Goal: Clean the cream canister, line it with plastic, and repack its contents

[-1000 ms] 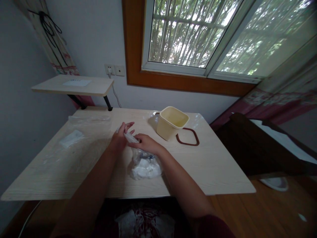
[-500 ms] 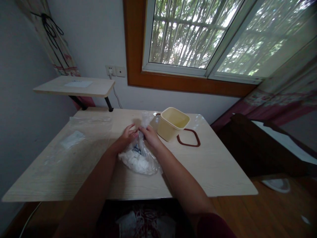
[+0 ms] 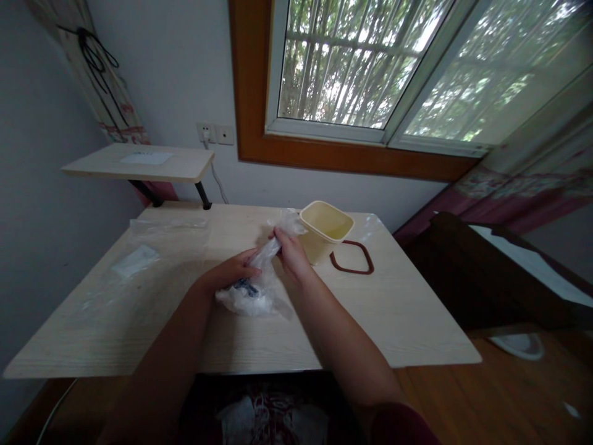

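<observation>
A clear plastic bag [image 3: 248, 301] with white contents and a dark blue printed patch hangs slantwise between my hands, its full end low over the table. My left hand [image 3: 235, 270] is closed round the bag's middle, just above the white bulk. Farther up, my right hand [image 3: 290, 250] grips the twisted neck, and the loose top of the bag flares out beyond the fingers. Just right of that hand stands a cream plastic bin [image 3: 319, 244], open at the top and partly covered by the hand and the bag. What the white contents are, I cannot tell.
A brown rounded-square ring [image 3: 354, 271] lies beside the bin. Flat clear plastic sheeting [image 3: 171, 259] with a white label [image 3: 136, 261] covers the table's left part. A raised shelf [image 3: 139, 162] stands at the back left, below a wall socket [image 3: 215, 133].
My right hand has moved right and slightly up with the bag's neck, stretching it toward the bin. My left hand has slid lower, round the bag's middle. The bag now slants.
</observation>
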Demonstrator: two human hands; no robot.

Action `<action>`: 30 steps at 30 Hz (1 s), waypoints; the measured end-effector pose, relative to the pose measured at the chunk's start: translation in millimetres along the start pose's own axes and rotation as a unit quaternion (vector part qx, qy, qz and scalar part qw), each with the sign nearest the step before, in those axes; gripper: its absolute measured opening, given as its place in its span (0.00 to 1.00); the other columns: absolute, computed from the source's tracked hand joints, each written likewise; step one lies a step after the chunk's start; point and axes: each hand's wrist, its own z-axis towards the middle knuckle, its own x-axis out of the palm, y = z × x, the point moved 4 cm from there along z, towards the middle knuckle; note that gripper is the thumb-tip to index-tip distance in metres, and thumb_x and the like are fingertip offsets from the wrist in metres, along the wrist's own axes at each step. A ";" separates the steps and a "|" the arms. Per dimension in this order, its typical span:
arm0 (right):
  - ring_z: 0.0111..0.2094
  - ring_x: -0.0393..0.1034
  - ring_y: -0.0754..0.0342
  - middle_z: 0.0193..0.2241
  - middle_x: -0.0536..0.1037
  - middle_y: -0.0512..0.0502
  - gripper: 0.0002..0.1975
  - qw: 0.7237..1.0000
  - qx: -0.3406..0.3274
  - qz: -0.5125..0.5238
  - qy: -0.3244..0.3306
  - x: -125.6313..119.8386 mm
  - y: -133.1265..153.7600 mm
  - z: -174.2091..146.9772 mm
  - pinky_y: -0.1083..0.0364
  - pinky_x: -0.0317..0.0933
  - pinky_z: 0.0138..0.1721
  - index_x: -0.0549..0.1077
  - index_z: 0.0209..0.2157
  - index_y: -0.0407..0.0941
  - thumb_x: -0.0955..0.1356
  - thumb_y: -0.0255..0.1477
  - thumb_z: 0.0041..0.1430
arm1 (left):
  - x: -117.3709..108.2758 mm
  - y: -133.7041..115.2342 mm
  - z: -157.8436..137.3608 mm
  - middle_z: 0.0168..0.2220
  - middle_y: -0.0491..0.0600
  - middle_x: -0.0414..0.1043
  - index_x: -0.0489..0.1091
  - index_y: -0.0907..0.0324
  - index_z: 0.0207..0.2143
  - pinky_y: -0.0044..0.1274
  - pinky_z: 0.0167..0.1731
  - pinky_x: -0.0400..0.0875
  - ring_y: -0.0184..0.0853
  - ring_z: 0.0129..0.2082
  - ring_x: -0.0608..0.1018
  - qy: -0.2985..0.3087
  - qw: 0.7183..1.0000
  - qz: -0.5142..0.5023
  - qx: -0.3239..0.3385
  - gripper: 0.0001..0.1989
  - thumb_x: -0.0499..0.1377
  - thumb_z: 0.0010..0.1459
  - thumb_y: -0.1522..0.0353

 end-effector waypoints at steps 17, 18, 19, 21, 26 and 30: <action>0.19 0.53 0.65 0.34 0.78 0.51 0.19 0.981 -0.042 0.184 0.040 -11.2 18.3 -14.3 0.61 0.50 0.19 0.72 0.29 0.46 0.77 0.46 0.49 | -24.4 -71.5 0.4 0.36 0.53 0.72 0.76 0.61 0.37 0.31 0.43 0.66 0.42 0.40 0.73 -0.105 0.710 0.673 0.177 0.11 0.54 0.57 0.70; 0.21 0.55 0.65 0.38 0.78 0.51 0.19 0.982 -0.051 0.178 0.036 -12.5 17.4 -13.8 0.61 0.51 0.20 0.72 0.29 0.46 0.77 0.46 0.49 | -24.6 -74.4 0.3 0.38 0.54 0.72 0.76 0.60 0.39 0.33 0.45 0.66 0.43 0.42 0.72 -0.136 0.671 0.702 0.195 0.12 0.54 0.57 0.71; 0.22 0.56 0.65 0.41 0.77 0.51 0.19 0.983 -0.056 0.169 0.035 -13.7 15.8 -13.3 0.61 0.52 0.20 0.72 0.29 0.46 0.77 0.45 0.49 | -25.4 -75.0 0.4 0.39 0.54 0.73 0.76 0.60 0.41 0.34 0.46 0.66 0.44 0.44 0.72 -0.163 0.637 0.726 0.204 0.13 0.54 0.58 0.71; 0.23 0.57 0.65 0.43 0.75 0.51 0.19 0.987 -0.053 0.146 0.037 -15.8 9.9 -12.5 0.61 0.52 0.21 0.73 0.30 0.46 0.77 0.45 0.49 | -28.6 -69.8 2.3 0.40 0.54 0.73 0.77 0.57 0.44 0.36 0.45 0.65 0.46 0.45 0.71 -0.192 0.590 0.757 0.203 0.13 0.54 0.60 0.71; 0.21 0.51 0.62 0.21 0.60 0.57 0.24 0.996 -0.017 0.070 0.056 -20.8 -11.7 -14.6 0.60 0.50 0.21 0.71 0.28 0.47 0.75 0.52 0.48 | -43.7 -38.4 12.8 0.41 0.53 0.74 0.77 0.54 0.47 0.36 0.43 0.64 0.46 0.45 0.72 -0.180 0.568 0.783 0.180 0.13 0.57 0.62 0.69; 0.21 0.51 0.61 0.21 0.60 0.57 0.27 0.996 -0.004 0.067 0.052 -23.4 -22.9 -18.5 0.60 0.51 0.21 0.67 0.25 0.46 0.75 0.54 0.47 | -53.5 -17.1 18.2 0.40 0.54 0.74 0.77 0.51 0.48 0.35 0.44 0.64 0.46 0.45 0.73 -0.189 0.566 0.784 0.170 0.13 0.57 0.64 0.67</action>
